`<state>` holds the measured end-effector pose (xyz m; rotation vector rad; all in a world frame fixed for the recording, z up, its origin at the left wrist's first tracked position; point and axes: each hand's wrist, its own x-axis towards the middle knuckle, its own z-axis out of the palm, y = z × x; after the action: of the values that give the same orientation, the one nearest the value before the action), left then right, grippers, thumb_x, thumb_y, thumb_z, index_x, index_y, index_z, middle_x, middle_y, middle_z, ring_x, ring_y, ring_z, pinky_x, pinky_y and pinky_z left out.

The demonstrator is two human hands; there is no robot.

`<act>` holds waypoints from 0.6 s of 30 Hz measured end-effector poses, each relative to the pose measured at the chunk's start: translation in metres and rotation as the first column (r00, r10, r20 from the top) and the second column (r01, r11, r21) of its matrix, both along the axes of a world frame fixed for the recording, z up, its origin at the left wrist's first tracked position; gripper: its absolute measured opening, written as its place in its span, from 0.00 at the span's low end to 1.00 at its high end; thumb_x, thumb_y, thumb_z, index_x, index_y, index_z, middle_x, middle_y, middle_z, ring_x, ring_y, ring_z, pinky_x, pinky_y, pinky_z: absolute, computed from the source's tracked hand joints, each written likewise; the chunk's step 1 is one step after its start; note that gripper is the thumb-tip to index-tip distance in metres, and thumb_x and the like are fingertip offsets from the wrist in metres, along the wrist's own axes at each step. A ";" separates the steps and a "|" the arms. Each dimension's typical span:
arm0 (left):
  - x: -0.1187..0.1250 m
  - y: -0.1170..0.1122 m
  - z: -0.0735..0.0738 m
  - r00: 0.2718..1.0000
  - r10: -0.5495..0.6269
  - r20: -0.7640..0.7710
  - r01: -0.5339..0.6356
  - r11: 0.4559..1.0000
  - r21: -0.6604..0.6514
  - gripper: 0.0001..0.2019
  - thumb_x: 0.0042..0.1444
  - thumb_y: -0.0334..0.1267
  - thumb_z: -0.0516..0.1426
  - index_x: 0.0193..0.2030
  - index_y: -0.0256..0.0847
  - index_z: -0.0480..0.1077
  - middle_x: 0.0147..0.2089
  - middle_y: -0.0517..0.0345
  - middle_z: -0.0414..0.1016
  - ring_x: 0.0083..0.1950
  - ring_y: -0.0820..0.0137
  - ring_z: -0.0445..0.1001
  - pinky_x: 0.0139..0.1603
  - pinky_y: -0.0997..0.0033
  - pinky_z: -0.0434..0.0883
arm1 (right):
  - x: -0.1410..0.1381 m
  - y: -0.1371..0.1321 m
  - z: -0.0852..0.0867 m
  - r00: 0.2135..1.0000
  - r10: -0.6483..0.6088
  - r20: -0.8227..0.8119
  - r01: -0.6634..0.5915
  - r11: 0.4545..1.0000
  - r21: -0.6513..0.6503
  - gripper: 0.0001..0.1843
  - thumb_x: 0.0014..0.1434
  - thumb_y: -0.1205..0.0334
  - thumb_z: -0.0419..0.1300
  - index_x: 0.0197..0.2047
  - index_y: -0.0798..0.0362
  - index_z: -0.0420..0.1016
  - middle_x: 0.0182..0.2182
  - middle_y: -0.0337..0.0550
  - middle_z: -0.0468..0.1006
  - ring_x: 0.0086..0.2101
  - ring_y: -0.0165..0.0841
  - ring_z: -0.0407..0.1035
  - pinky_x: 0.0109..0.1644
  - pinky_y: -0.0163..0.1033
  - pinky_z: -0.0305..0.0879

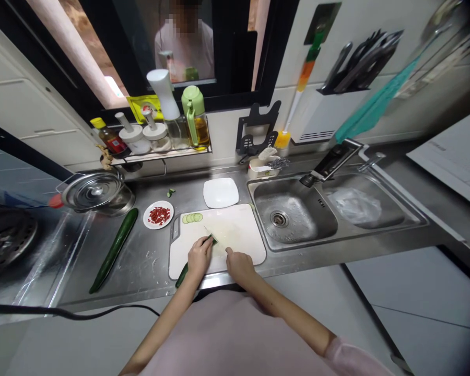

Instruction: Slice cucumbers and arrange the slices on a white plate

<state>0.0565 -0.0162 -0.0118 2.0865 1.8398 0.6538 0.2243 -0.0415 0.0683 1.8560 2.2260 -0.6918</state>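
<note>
My left hand (pixel 200 256) is closed around a dark green cucumber (pixel 182 275), which lies slantwise on the white cutting board (pixel 243 224). The cucumber's cut end shows just past my fingertips. My right hand (pixel 239 266) grips a knife (pixel 220 245), its handle mostly hidden in the fist and its thin blade pointing up and left beside the cut end. Several pale cucumber slices (pixel 191 218) overlap in a row at the board's upper left.
Left of the board are a whole cucumber (pixel 114 250), a plate of chopped red pieces (pixel 159 214) and a lidded pot (pixel 97 194). A white square plate (pixel 221 192) stands behind the board. On the right is a double sink (pixel 297 216); a bottle rack (pixel 160 155) hangs behind.
</note>
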 end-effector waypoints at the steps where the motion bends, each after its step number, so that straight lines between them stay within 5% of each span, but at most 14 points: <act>1: 0.000 0.000 0.000 1.000 -0.002 -0.002 0.002 1.000 -0.002 0.14 0.62 0.37 0.52 0.51 0.47 0.75 0.52 0.53 0.74 0.48 0.68 0.73 0.51 0.68 0.71 | -0.001 0.000 0.000 1.000 -0.001 0.000 0.001 1.000 -0.002 0.17 0.64 0.69 0.42 0.52 0.55 0.66 0.35 0.52 0.79 0.40 0.39 0.75 0.41 0.39 0.63; 18: 0.000 0.000 0.003 1.000 -0.016 -0.019 0.016 1.000 0.002 0.14 0.62 0.35 0.51 0.50 0.45 0.75 0.52 0.54 0.74 0.47 0.68 0.73 0.50 0.69 0.71 | -0.010 -0.002 0.002 1.000 -0.006 0.016 0.007 0.999 -0.045 0.18 0.65 0.69 0.41 0.53 0.56 0.65 0.36 0.55 0.79 0.41 0.41 0.75 0.42 0.41 0.65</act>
<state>0.0561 -0.0159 -0.0091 2.1138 1.8316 0.6342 0.2145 -0.0431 0.0703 1.8418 2.1774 -0.7201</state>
